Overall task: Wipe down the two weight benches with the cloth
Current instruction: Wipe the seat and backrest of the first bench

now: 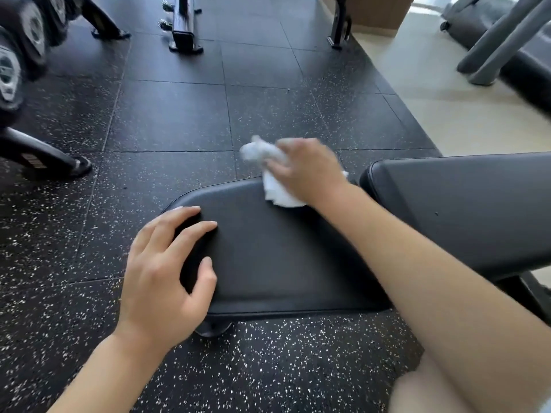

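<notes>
A black padded weight bench lies in front of me, its seat pad (277, 251) near and its back pad (465, 210) to the right. My right hand (310, 168) grips a crumpled white cloth (277, 192) at the seat pad's far edge; the hand and cloth are motion-blurred. My left hand (167, 269) rests on the seat pad's left end with fingers spread and relaxed, holding nothing. A second bench's black frame (185, 28) stands at the top of the view, its pad out of sight.
Black speckled rubber floor tiles (167, 114) surround the bench. A dumbbell rack (21, 64) with a foot (59, 165) stands at the left. Another machine leg (340, 25) stands at the top. Pale floor and grey machine posts (501, 43) lie to the right.
</notes>
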A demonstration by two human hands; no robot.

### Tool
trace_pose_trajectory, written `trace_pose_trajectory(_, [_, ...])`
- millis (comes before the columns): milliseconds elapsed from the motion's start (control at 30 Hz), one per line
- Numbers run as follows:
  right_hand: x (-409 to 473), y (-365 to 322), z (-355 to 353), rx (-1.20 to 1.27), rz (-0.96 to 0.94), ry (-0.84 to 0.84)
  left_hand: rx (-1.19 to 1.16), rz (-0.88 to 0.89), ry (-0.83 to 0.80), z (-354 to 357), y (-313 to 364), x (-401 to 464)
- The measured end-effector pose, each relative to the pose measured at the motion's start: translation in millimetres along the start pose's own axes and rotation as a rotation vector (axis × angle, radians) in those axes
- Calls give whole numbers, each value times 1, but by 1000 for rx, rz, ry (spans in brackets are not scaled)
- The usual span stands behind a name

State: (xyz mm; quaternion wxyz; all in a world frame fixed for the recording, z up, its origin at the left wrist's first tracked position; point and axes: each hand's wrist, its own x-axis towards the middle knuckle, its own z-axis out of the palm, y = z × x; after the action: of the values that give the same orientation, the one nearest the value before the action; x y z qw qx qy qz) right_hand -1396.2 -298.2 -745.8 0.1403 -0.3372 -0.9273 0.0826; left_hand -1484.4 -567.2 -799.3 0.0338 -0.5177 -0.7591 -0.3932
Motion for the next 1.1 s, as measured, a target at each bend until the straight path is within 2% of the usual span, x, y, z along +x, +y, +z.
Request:
trace_pose_trajectory(100, [7,56,-19,-115,271,40,5,-41,-2,-1,1,-1])
trace_pose_trajectory(167, [2,55,-19,-115,293,58,12,-70,-13,-2,3,-1])
trace_pose_trajectory(233, [-7,23,-14,-100,219,67,17,-100,-22,-2,4,0])
trace_pose_trajectory(367, [-47,-81,6,59,-76,89,33,-178,-22,-1,5,5])
trace_pose_trajectory(433, [-65,-109,12,118,-215,78,-9,-220,-3,0,4,8])
trace_pose_trajectory(533, [-56,-90,9,96,-242,9,-5,-227,-18,0,6,10])
trace_pose_trajectory(700, [-17,13,-11,-20,102,92,81,-370,-78,2,11,20])
trace_pose_trajectory(767, [-27,33,-15,12,157,135,199,-440,-140,3,19,30])
trace_pose_trajectory(933, [-92,7,-15,69,111,188,358,-464,-301,8,33,64])
trace_pose_trajectory(1100, [-115,9,-29,77,-130,42,399,-471,-348,17,31,84])
